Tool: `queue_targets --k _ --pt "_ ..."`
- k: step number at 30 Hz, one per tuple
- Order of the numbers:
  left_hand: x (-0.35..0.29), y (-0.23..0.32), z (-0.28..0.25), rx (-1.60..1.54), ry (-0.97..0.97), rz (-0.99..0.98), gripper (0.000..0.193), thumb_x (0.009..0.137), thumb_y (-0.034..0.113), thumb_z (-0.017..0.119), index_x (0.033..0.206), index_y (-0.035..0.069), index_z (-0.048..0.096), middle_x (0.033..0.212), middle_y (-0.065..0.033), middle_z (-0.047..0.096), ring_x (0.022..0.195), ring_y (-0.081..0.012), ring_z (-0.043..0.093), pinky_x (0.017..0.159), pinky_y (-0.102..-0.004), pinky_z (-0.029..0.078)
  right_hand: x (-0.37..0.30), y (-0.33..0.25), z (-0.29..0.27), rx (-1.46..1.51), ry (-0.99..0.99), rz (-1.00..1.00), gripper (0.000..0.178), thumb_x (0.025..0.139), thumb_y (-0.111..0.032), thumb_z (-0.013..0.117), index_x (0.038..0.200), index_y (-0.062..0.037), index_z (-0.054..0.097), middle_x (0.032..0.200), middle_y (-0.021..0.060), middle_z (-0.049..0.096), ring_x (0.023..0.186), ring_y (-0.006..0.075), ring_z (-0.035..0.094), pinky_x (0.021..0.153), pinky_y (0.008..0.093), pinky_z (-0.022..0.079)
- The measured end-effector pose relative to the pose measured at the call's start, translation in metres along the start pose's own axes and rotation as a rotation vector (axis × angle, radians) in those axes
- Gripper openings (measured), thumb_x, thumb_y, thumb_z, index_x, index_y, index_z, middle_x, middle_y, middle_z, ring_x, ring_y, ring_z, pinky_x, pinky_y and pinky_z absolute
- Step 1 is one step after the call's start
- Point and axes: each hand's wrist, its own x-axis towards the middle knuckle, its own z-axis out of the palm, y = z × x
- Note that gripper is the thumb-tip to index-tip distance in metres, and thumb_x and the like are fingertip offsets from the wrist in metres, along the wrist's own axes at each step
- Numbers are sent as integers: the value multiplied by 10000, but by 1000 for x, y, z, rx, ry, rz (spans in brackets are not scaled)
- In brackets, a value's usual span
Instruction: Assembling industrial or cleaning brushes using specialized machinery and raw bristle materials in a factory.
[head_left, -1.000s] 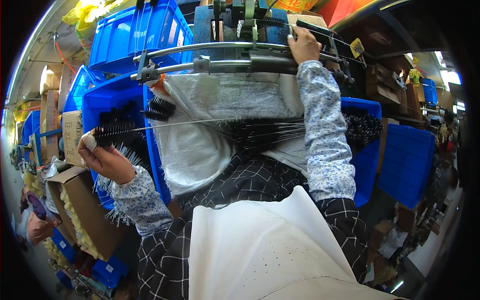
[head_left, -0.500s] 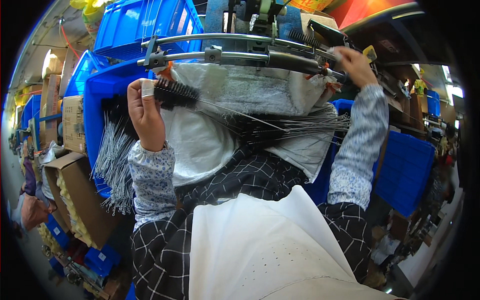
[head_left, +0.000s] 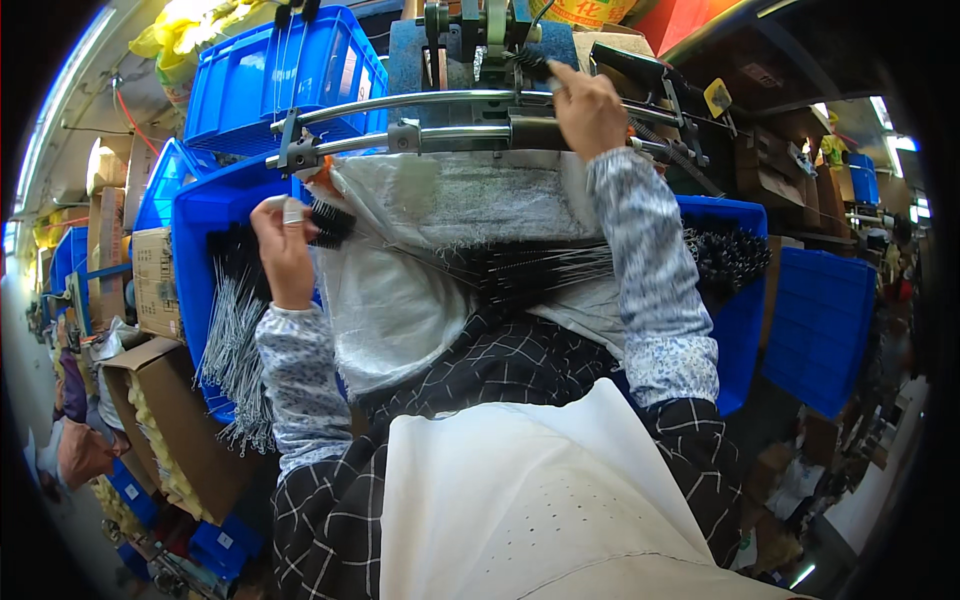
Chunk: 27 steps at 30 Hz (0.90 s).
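My left hand (head_left: 285, 250), a white wrap on one finger, is closed round a black-bristled wire brush (head_left: 332, 226) above the left blue bin. My right hand (head_left: 592, 112) reaches over the metal rails (head_left: 455, 135) to the machine (head_left: 490, 45). Its fingers are closed at the end of another black bristle brush (head_left: 526, 66) that lies against the machine's middle; the grip itself is partly hidden. On my lap, over white woven cloth (head_left: 400, 310), rests a bundle of black wire brushes (head_left: 530, 272), its right end covered by my right forearm.
A blue bin (head_left: 190, 235) at the left holds many brushes with looped wire stems (head_left: 235, 350). More black brushes (head_left: 728, 258) fill the right bin (head_left: 745, 340). A blue crate (head_left: 270, 80) stands behind the rails at left. An open carton (head_left: 185, 420) sits at lower left.
My right hand has moved left along the rails from their right end to the machine's middle, a brush at its fingers. My left hand, still gripping its brush, has shifted slightly down.
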Motion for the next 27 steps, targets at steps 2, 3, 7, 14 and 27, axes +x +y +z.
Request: queue_targets --k 2,3,7,14,27 --pt "6 -35 -23 333 161 18 266 865 239 469 1010 26 398 877 -74 490 706 -120 474 604 -237 419 15 26 18 -211 -2 7 238 806 -255 483 1012 -200 589 854 27 619 823 213 512 735 352 395" --pt "6 -57 -34 397 161 18 259 860 231 479 1000 21 417 859 -71 502 703 -121 480 610 -244 418 19 23 22 -219 -23 18 242 808 -262 477 1017 -211 587 853 23 618 827 206 505 738 352 386" --pt "5 -65 -40 440 -54 -112 218 844 210 507 921 6 490 776 -54 536 680 -114 495 615 -243 414 24 23 28 -226 -21 29 235 803 -231 485 1013 -219 590 822 19 611 848 204 501 767 348 364" --pt "3 -67 -45 415 12 -340 251 833 242 529 785 -4 512 654 -27 517 586 -86 485 534 -224 397 28 23 27 -190 -47 -7 240 793 -222 500 1016 -233 588 842 7 606 860 193 491 770 345 349" --pt "-4 47 -70 435 413 302 135 869 149 461 842 26 509 778 -23 510 707 -112 474 651 -233 404 31 48 34 -289 -88 26 353 789 -189 464 1141 -161 479 1159 65 441 1125 228 329 899 477 224"
